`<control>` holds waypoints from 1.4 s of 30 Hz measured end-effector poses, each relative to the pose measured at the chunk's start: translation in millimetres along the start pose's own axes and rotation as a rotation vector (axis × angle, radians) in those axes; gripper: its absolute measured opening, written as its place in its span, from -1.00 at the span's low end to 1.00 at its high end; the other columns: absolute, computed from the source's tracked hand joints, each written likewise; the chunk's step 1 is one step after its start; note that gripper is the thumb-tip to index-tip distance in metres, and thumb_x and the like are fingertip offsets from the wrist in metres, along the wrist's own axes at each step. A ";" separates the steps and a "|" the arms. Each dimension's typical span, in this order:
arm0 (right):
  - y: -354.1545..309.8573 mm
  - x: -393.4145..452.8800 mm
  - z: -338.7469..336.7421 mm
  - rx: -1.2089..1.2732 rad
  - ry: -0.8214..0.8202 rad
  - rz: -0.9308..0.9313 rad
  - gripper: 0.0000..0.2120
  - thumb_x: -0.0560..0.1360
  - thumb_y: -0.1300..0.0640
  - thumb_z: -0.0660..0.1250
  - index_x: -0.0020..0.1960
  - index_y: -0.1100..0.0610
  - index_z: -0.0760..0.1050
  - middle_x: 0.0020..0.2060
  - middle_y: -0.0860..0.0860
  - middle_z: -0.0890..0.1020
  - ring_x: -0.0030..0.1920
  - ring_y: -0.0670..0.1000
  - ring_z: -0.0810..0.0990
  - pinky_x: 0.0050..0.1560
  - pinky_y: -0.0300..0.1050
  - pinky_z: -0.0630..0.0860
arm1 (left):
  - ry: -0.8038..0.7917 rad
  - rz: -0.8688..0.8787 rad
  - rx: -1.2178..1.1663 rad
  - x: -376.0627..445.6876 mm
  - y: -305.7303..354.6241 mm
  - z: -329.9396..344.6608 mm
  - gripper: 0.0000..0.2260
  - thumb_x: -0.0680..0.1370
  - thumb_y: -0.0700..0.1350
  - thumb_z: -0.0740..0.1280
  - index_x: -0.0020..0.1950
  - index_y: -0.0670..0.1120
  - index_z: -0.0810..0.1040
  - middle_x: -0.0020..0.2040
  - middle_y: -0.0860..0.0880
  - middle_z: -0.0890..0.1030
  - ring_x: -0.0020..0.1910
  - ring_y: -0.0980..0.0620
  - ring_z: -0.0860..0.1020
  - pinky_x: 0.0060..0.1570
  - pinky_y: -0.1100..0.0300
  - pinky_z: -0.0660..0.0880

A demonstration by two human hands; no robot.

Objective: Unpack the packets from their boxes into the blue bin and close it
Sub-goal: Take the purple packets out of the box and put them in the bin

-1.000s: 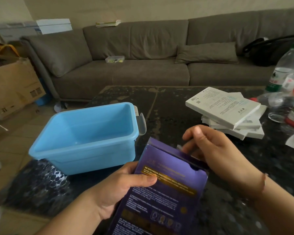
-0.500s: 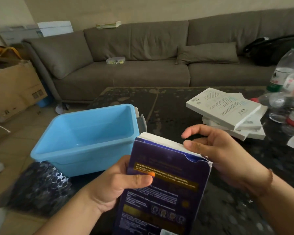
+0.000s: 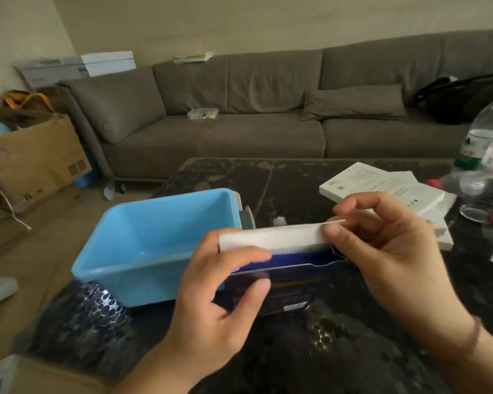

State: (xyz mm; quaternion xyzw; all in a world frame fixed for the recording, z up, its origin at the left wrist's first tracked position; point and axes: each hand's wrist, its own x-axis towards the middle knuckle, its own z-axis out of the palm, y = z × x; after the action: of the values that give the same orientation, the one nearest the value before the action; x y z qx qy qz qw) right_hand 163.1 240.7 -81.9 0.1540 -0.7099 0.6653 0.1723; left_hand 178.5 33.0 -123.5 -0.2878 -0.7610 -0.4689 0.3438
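Observation:
An open, empty blue bin stands on the dark table at the left. My left hand grips a dark purple box just right of the bin, thumb across its front. The box's white top flap is lifted, and my right hand pinches the flap's right end between thumb and fingers. The opening shows a dark blue inside; I cannot tell any packets in it. A stack of white flat boxes lies on the table behind my right hand.
Clear plastic bottles crowd the table's right edge. Bubble wrap lies at the table's near left corner. A grey sofa runs along the back, and a cardboard carton sits on the floor at left.
The purple box has tilted from upright to nearly flat, its top facing me. Its white flap has come open, and my right hand now pinches that flap.

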 end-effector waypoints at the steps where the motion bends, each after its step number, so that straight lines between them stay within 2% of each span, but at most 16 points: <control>1: 0.4 -1.2 0.5 0.009 -0.021 0.010 -0.81 0.36 0.12 0.42 -0.03 0.06 0.53 -0.27 0.09 0.70 -0.27 0.07 0.69 -0.23 -0.11 0.63 | 0.011 -0.052 -0.031 -0.5 3.9 -2.0 -0.76 0.49 -0.09 0.37 0.15 0.08 0.55 0.11 0.15 0.56 0.11 -0.02 0.56 -0.03 0.05 0.60; 5: -4.3 -8.4 1.1 -0.178 -0.219 -0.044 -0.69 0.39 0.09 0.53 0.08 -0.09 0.54 -0.26 -0.01 0.66 -0.29 -0.04 0.62 -0.28 -0.16 0.57 | 0.082 -0.250 -0.089 -1.2 18.1 0.2 -0.88 0.47 -0.03 0.33 -0.03 0.10 0.61 -0.04 0.18 0.64 0.06 0.11 0.60 -0.02 0.36 0.52; 10: -11.9 -3.8 -12.4 -0.336 -0.412 -0.039 -0.51 0.40 0.20 0.49 0.22 -0.19 0.48 -0.21 -0.12 0.62 -0.22 -0.06 0.60 -0.23 -0.18 0.59 | -0.001 -0.416 -0.273 -4.2 21.4 -5.9 -0.79 0.39 0.00 0.34 0.00 0.11 0.65 0.02 0.04 0.65 0.10 -0.07 0.58 -0.03 0.26 0.54; 12: -14.6 -0.5 -17.7 -0.228 -0.495 -0.005 -0.53 0.45 0.24 0.44 0.22 -0.22 0.50 -0.17 -0.01 0.65 -0.22 -0.05 0.62 -0.24 -0.19 0.56 | -0.031 -0.446 -0.353 -6.9 19.9 -9.8 -0.74 0.37 -0.04 0.33 0.03 0.09 0.66 0.04 -0.03 0.65 0.10 -0.14 0.57 0.00 0.10 0.55; 15: -9.2 2.8 -25.7 0.013 -0.480 0.089 -0.55 0.47 0.40 0.37 0.14 -0.11 0.56 -0.14 0.08 0.70 -0.18 0.00 0.67 -0.20 -0.26 0.58 | 0.016 -0.509 -0.506 -11.6 18.1 -8.7 -0.66 0.32 -0.09 0.28 0.04 0.03 0.69 0.06 -0.14 0.65 0.15 -0.28 0.54 0.17 -0.40 0.44; 18: -1.1 2.8 -30.6 0.174 -0.526 0.108 -0.75 0.44 0.22 0.40 0.09 0.07 0.49 -0.05 0.22 0.66 -0.12 0.26 0.63 -0.09 -0.03 0.64 | 0.097 -0.531 -0.551 -14.2 19.0 -2.2 -0.63 0.28 -0.09 0.25 0.00 0.00 0.71 0.07 -0.16 0.66 0.18 -0.32 0.52 0.21 -0.50 0.33; 20: 1.5 0.9 -31.3 0.212 -0.519 0.067 -0.80 0.43 0.21 0.41 0.00 0.09 0.45 -0.06 0.26 0.62 -0.13 0.21 0.62 -0.09 -0.01 0.64 | 0.164 -0.518 -0.555 -13.0 19.7 2.0 -0.65 0.27 -0.08 0.25 -0.05 0.01 0.73 0.03 -0.13 0.67 0.15 -0.27 0.54 0.18 -0.43 0.42; 22: -0.7 -1.9 -30.0 0.124 -0.458 -0.011 -0.89 0.42 0.25 0.38 -0.11 0.11 0.49 -0.15 0.21 0.61 -0.17 0.08 0.62 -0.13 -0.11 0.62 | 0.198 -0.441 -0.480 -8.3 19.1 4.9 -0.67 0.29 -0.10 0.26 -0.06 0.08 0.73 -0.04 -0.01 0.69 -0.01 -0.07 0.60 -0.03 -0.07 0.57; 23: -2.3 -3.0 -29.1 0.064 -0.424 -0.058 -0.90 0.41 0.27 0.38 -0.16 0.10 0.52 -0.17 0.16 0.62 -0.16 0.07 0.63 -0.13 -0.13 0.62 | 0.193 -0.389 -0.425 -4.6 19.2 6.0 -0.67 0.31 -0.11 0.26 -0.05 0.13 0.72 -0.07 0.07 0.69 -0.12 0.04 0.57 -0.14 0.15 0.55; 25: -4.0 -3.7 -28.1 -0.066 -0.352 -0.169 -0.84 0.46 0.30 0.40 -0.20 0.06 0.56 -0.17 0.03 0.64 -0.11 0.05 0.64 -0.09 -0.18 0.59 | 0.160 -0.294 -0.344 2.8 20.0 7.2 -0.63 0.34 -0.15 0.27 0.03 0.16 0.68 -0.09 0.16 0.66 -0.27 0.00 0.49 -0.24 0.38 0.44; 29: 6.5 -1.7 -26.6 -0.366 -0.224 -0.340 -0.70 0.45 0.43 0.39 -0.16 0.01 0.61 -0.13 -0.13 0.61 -0.08 -0.07 0.62 -0.08 -0.40 0.47 | 0.011 -0.227 -0.249 4.9 14.3 12.9 -0.61 0.38 -0.18 0.26 0.19 0.05 0.54 0.08 0.18 0.60 0.01 0.12 0.55 0.01 0.42 0.44; 31: 14.8 -3.1 -27.2 -0.486 -0.206 -0.365 -0.73 0.40 0.36 0.36 -0.16 -0.02 0.64 -0.11 -0.17 0.57 -0.17 -0.07 0.60 -0.19 -0.42 0.44 | -0.066 -0.332 -0.297 2.0 13.5 15.1 -0.62 0.38 -0.15 0.27 0.19 0.06 0.54 0.09 0.20 0.59 -0.04 0.12 0.55 -0.06 0.42 0.46; 33: 20.7 -5.1 -32.3 -0.540 -0.204 -0.390 -0.78 0.38 0.27 0.31 -0.19 0.02 0.67 -0.14 -0.16 0.55 -0.23 -0.06 0.57 -0.28 -0.35 0.43 | -0.124 -0.413 -0.316 -2.4 16.3 17.4 -0.62 0.39 -0.19 0.30 0.16 0.11 0.54 0.01 0.16 0.60 -0.31 0.04 0.48 -0.29 0.36 0.42; 35: 23.6 -7.1 -35.8 -0.571 -0.219 -0.442 -0.77 0.38 0.19 0.26 -0.20 0.07 0.70 -0.16 -0.08 0.56 -0.23 -0.04 0.57 -0.32 -0.22 0.45 | -0.106 -0.484 -0.321 -6.9 20.8 21.0 -0.59 0.40 -0.29 0.27 0.11 0.15 0.55 -0.13 0.13 0.60 -0.48 0.14 0.36 -0.45 0.31 0.29; 39: 23.2 -9.5 -39.1 -0.760 -0.300 -0.473 -0.72 0.42 0.13 0.22 -0.09 0.07 0.72 -0.03 -0.02 0.56 -0.21 -0.03 0.60 -0.36 -0.10 0.53 | -0.002 -0.562 -0.302 -10.4 28.0 31.4 -0.59 0.37 -0.29 0.24 0.05 0.15 0.60 -0.09 0.14 0.60 -0.34 0.19 0.47 -0.40 0.42 0.36; 42: 19.3 -11.2 -38.8 -0.887 -0.405 -0.360 -0.67 0.47 -0.05 0.18 0.02 -0.05 0.69 0.12 -0.11 0.48 -0.13 -0.03 0.61 -0.31 -0.05 0.59 | -0.017 -0.582 -0.312 -9.2 30.1 33.6 -0.61 0.38 -0.27 0.25 0.09 0.10 0.60 -0.02 0.16 0.62 -0.20 0.10 0.55 -0.30 0.33 0.50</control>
State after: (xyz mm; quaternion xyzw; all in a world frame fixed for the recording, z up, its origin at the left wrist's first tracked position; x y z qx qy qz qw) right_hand 166.0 280.6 -102.0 0.3114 -0.9051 0.2170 0.1919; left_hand 198.4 74.4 -126.1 -0.1113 -0.7332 -0.6559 0.1407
